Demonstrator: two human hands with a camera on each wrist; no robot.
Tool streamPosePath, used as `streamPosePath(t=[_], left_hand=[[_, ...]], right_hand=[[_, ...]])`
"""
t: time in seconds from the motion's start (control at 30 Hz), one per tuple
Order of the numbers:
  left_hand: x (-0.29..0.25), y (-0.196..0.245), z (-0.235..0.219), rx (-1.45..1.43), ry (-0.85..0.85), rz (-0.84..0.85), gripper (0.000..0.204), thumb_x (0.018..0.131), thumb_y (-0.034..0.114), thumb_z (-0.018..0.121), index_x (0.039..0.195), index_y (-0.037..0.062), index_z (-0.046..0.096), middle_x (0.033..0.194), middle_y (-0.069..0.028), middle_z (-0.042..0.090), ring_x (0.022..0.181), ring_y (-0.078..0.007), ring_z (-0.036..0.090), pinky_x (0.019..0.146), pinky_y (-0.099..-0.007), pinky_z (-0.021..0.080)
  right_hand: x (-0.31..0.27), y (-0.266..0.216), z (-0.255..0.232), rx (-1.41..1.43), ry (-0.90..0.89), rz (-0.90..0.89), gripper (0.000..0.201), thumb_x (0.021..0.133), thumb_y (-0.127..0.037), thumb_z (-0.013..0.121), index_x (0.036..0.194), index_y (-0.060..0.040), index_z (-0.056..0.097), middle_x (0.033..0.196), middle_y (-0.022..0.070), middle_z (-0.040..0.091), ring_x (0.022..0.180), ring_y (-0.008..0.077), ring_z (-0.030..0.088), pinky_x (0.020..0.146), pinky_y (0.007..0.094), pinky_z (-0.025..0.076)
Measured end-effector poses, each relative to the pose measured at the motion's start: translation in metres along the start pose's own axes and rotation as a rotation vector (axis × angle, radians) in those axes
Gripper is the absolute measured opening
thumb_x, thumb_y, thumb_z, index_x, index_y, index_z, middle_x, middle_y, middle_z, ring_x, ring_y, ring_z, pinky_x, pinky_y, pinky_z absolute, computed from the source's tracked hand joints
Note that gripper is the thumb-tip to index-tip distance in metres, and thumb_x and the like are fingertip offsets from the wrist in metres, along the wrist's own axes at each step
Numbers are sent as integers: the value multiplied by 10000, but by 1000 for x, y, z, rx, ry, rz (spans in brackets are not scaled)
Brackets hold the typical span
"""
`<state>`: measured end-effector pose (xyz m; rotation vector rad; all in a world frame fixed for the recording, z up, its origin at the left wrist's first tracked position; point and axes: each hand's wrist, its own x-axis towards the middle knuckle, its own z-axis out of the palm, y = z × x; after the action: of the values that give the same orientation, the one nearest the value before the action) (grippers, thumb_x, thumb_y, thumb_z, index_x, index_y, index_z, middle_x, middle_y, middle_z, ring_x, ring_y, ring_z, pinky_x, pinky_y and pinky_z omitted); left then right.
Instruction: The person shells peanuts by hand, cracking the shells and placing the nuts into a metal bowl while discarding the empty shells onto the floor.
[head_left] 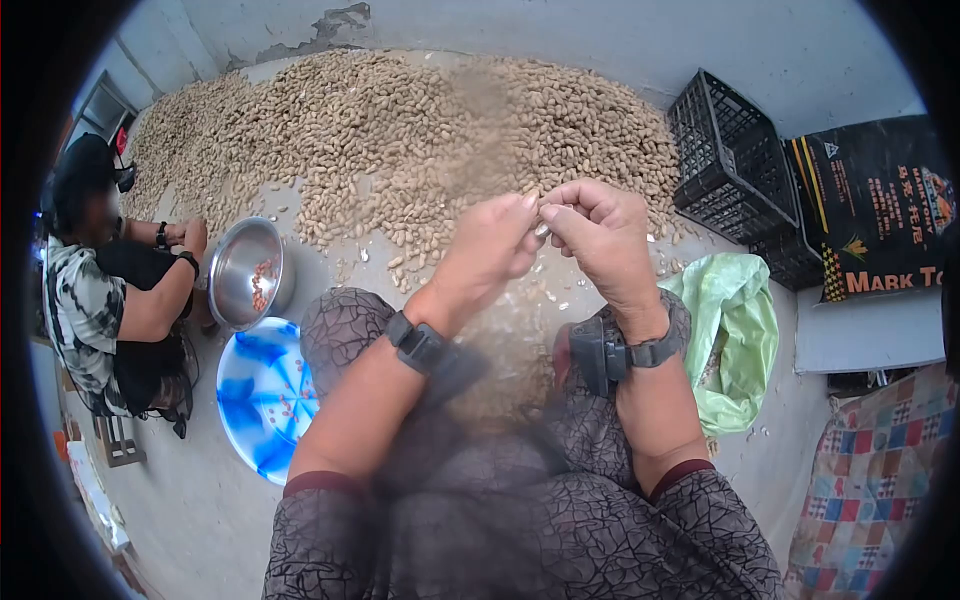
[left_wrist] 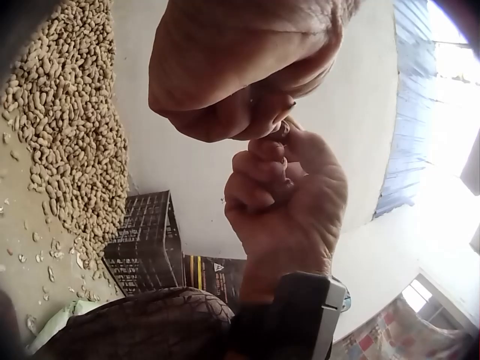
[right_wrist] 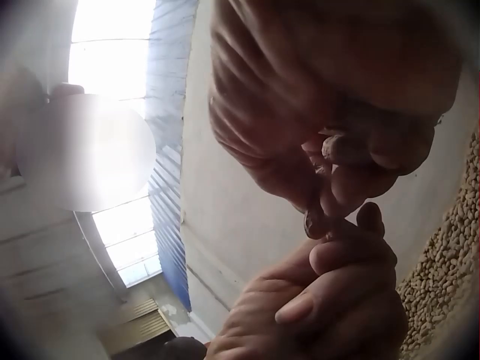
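Note:
In the head view the left hand (head_left: 490,240) and the right hand (head_left: 603,232) meet at their fingertips in front of the peanut heap (head_left: 400,130). Between them, thumbs and forefingers pinch a small peanut (head_left: 541,229). The left wrist view has the left hand (left_wrist: 244,67) above and the right hand (left_wrist: 289,195) below, touching at the tips. In the right wrist view the right hand (right_wrist: 337,97) shows a pale peanut (right_wrist: 341,150) among its curled fingers, and the left hand (right_wrist: 330,300) comes from below. The fingers hide much of what is pinched.
At left, another person (head_left: 110,290) sits by a metal bowl (head_left: 225,290) holding reddish kernels, beside a blue-and-white basin (head_left: 240,390). To the right are a green bag (head_left: 745,340), a black crate (head_left: 725,150) and a black sack (head_left: 880,200). Shell bits lie on the floor.

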<state>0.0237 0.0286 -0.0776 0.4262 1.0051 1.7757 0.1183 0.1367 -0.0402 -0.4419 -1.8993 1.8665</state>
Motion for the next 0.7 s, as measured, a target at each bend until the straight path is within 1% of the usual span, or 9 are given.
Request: streamPosePath(t=[0.07,0.17,0.2,0.27,0.4,0.47,0.5,0.57,0.7], left_hand=[[2,-4,-1,22,29,8,226,955,272,457,904,64,528,677,19,486,469,-24,365,399,-155,262],[1,-4,3,60,124,1,249,958,274,441,883,63,549,677,17,503,474,-20,373,401,-159,247],[-1,-1,7,43,137,3,257,950,271,443,890,50,558,681,6,508,517,-43,412,431,-190,286],[-2,0,8,22,154,2,265,942,268,444,896,37,567,684,-5,514,560,-66,450,462,-221,326],[2,-2,-1,20,230,-37,247,923,224,450,926,8,569,675,-6,500,566,-67,432,481,-212,329],[3,1,-8,57,250,-35,231,913,196,450,932,-2,566,674,-4,496,560,-65,419,480,-210,326],[4,5,-8,19,243,35,205,921,156,446,967,-13,554,651,7,483,515,-46,392,437,-182,294],[3,13,-8,-19,229,97,186,928,116,442,1002,-23,541,628,18,470,470,-28,365,394,-153,262],[-9,23,3,48,59,84,218,913,95,471,1075,-40,525,635,15,467,470,-21,344,406,-142,268]], right_hand=[[0,6,1,-313,83,-231,80,779,-76,623,793,0,644,632,-10,589,523,42,506,451,197,365],[-4,3,4,-514,90,-455,73,758,-61,627,780,7,638,601,-3,573,514,45,488,456,213,362],[-3,4,4,-514,86,-453,73,758,-61,627,780,7,638,601,-3,573,514,45,488,456,213,362],[2,7,2,-824,11,-838,84,747,-57,624,802,4,644,594,16,575,510,47,481,461,217,370],[2,6,-2,-782,70,-860,84,741,-50,625,800,8,641,608,28,595,509,49,490,457,225,374],[-2,-3,-6,-539,84,-360,110,788,-99,609,798,5,645,627,42,619,498,64,507,448,227,384],[0,-2,-10,-540,89,-358,110,788,-99,609,798,5,645,627,42,619,498,64,507,448,227,384],[6,2,-19,-305,-35,73,201,851,-173,576,789,4,649,610,33,604,486,56,489,449,207,381],[8,-9,-20,-78,43,248,317,910,-269,492,835,8,628,594,30,567,449,54,472,371,178,338]])
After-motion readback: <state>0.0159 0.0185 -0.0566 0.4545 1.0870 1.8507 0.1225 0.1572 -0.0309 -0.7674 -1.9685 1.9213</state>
